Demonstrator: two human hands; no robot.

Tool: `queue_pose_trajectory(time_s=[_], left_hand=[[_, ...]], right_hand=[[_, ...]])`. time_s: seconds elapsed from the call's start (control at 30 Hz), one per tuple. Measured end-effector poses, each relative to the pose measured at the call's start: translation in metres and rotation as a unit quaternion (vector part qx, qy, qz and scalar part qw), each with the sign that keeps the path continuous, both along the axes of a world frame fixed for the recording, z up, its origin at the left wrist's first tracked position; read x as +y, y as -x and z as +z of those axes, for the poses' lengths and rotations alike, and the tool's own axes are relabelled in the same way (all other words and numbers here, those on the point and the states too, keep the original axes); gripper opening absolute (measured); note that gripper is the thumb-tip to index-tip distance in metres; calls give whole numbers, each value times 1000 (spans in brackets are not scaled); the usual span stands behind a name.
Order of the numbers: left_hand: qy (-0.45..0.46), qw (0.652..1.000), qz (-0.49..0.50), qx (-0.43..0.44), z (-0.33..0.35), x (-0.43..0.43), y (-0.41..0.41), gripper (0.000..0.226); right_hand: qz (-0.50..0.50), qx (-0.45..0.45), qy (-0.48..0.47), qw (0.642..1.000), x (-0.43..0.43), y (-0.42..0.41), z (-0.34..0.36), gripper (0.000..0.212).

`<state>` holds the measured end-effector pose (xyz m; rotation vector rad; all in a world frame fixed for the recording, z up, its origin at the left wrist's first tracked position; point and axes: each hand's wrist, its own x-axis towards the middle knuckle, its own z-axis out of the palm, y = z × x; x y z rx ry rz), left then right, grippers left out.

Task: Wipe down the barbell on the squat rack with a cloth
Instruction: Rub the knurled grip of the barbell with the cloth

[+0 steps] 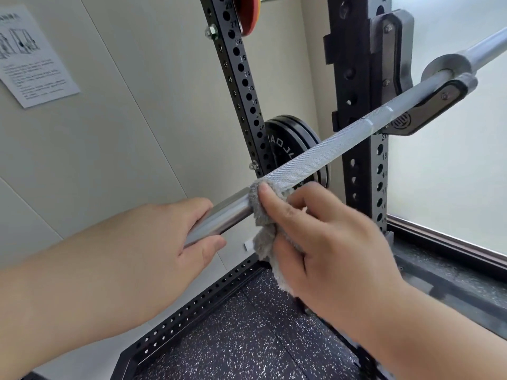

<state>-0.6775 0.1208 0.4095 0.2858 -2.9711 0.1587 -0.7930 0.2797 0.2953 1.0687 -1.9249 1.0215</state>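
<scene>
wiping seems underway: right hand point(323, 242) wraps cloth point(263, 234) around barbell point(315, 152), left hand point(170, 237) grips it, knurled length likely remaining.

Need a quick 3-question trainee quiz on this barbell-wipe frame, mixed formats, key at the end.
1. True or false: the left hand grips the barbell on its smooth section.
2. The grey cloth is pressed to the bar by: A) the right hand B) the left hand C) neither hand.
3. Fill in: the barbell's far end rests in a ___ on the rack upright.
Key: 1 true; 2 A; 3 J-hook.
</scene>
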Motion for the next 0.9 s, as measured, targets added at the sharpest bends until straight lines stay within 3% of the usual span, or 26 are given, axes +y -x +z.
queue_pose_trajectory(time_s=[0.13,0.23,0.37,0.5,0.57,0.63,0.7,0.77,0.83,0.9], left_hand=[[67,997,25,4,-4,6,0,49],[124,991,28,42,-10,6,-2,65],[133,987,-20,91,-14,-6,-1,42],[108,993,15,50,-14,-2,-4,47],[54,997,45,18,-5,2,-4,49],[-95,994,36,-32,3,-6,1,43],[-323,943,6,-74,9,-16,7,58],[-465,880,10,-100,9,-28,12,79],[-495,858,38,-130,9,-33,14,91],[-491,859,63,-131,6,-37,14,97]], right_hand=[[-61,-29,21,998,7,16,9,45],[-1,-11,-16,1000,-1,-1,-3,44],[-17,-24,25,999,6,14,1,45],[2,-18,17,1000,-1,5,-2,46],[12,-2,-4,1000,-1,3,-2,45],[-5,-14,11,1000,4,15,3,46],[-20,-35,30,999,8,22,7,48],[-12,-30,15,999,5,14,5,48],[16,-15,-8,1000,3,4,0,47],[7,-7,-11,1000,6,8,2,46]])
